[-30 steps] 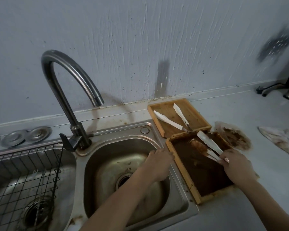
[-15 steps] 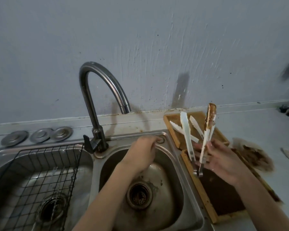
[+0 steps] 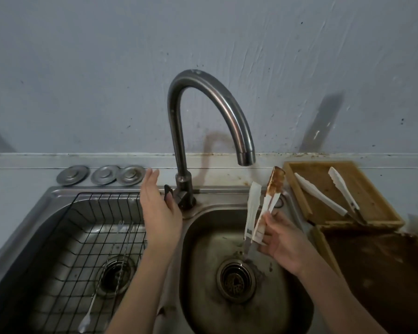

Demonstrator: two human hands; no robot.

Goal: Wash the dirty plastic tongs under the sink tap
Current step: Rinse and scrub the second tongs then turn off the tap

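Observation:
My right hand [image 3: 281, 239] grips white plastic tongs [image 3: 263, 206] near their hinge, tips pointing up over the right sink basin [image 3: 198, 242]. One tong arm is smeared brown at its tip [image 3: 276, 180]; the other is white. The curved steel tap [image 3: 203, 131] rises behind the basin, its spout just above and left of the tongs, with no water running. My left hand [image 3: 158, 208] is held flat with straight fingers beside the tap's black lever [image 3: 168, 192], its thumb near or on it.
A wire rack [image 3: 87, 227] with a long spoon sits in the left basin. Three metal drain covers [image 3: 101, 175] lie behind it. To the right, a wooden tray [image 3: 323, 213] holds two more white tongs, and a brown-soiled tray [image 3: 381, 273] lies nearer.
My right hand lifted the dirty tongs from the soiled tray and carried them left over the right basin. My left hand moved from the basin rim up to the tap lever.

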